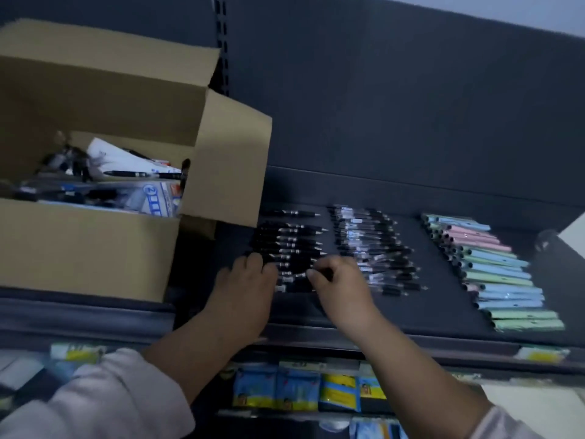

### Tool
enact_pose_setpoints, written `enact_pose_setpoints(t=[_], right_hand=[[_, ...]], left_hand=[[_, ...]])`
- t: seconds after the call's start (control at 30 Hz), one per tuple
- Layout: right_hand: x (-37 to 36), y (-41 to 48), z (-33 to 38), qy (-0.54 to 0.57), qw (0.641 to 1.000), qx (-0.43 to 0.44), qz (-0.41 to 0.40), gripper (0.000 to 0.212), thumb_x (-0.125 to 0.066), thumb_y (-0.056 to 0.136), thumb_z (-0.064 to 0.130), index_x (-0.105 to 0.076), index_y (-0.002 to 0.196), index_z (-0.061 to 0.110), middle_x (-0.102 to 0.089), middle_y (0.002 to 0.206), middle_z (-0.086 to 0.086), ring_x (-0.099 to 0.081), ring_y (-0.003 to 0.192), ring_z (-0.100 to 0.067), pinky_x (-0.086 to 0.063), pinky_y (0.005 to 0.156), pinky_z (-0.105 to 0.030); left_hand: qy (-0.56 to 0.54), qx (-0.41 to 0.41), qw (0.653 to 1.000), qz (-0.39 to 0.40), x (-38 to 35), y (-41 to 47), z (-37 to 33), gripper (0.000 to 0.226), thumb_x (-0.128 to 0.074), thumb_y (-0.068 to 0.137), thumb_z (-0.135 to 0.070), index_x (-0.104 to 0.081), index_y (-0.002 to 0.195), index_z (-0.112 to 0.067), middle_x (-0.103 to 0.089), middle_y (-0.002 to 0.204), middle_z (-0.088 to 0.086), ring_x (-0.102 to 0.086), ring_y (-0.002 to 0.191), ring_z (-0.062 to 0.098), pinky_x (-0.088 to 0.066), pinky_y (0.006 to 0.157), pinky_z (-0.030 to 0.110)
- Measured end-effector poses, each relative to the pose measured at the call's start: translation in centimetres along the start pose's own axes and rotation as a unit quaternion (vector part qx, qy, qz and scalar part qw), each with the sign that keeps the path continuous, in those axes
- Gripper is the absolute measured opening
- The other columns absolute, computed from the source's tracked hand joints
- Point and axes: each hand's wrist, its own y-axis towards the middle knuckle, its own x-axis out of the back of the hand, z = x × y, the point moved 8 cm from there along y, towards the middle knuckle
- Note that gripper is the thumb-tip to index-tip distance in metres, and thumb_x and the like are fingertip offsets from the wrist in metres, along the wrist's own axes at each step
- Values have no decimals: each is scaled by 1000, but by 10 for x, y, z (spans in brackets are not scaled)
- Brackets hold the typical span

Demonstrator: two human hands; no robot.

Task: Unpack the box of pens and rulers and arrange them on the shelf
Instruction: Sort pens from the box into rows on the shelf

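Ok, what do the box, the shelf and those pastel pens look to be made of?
Box: brown corrugated cardboard, matte; creased flaps and raw cut edges.
Shelf: dark and matte, probably painted metal, judging by the slotted upright behind it; not certain.
Pastel pens: likely plastic, smooth, with small glints of light.

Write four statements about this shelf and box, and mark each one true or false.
1. The cardboard box stands open at the left end of the shelf. True.
2. The pastel pens lie right beside the box. False: they lie farthest right; the black pens lie beside the box.
3. The left hand and the right hand are both at the black pens. True.
4. The box is empty. False: loose pens and a packet lie inside it.
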Motion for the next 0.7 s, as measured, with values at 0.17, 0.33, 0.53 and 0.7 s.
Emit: enact_pose_setpoints(t=[0.17,0.33,0.53,0.7], right_hand=[[-23,-9,-1,-113,990,57,57,35,-45,101,25,-51,132,11,-43,132,-4,-51,106,-15,-34,85,-14],[-35,-18,2,-167,974,114,98,41,-33,104,16,-37,144,7,-33,150,-7,-30,138,-15,-14,101,-7],[-33,-17,4,-144,968,167,121,46,-35,102,12,-32,148,12,-21,157,-2,-19,143,-13,-5,101,-3],[23,0,-21,-232,958,167,-17,34,-58,86,-1,-67,118,7,-61,117,-10,-51,111,-31,-40,97,-25]], left_hand=[[-31,31,999,26,-27,-2,9,39,-40,98,-28,-29,134,-18,-19,145,6,-11,139,28,-23,108,51],[-235,97,965,68,-41,4,27,86,-57,86,-50,-2,149,-30,6,158,-3,6,145,24,-11,116,52],[-255,105,959,69,-49,6,16,93,-53,89,-56,8,152,-25,17,159,3,14,145,24,-2,117,40],[-106,76,987,92,-50,9,14,74,-29,95,-60,5,152,-27,19,159,-1,17,145,23,1,117,48]])
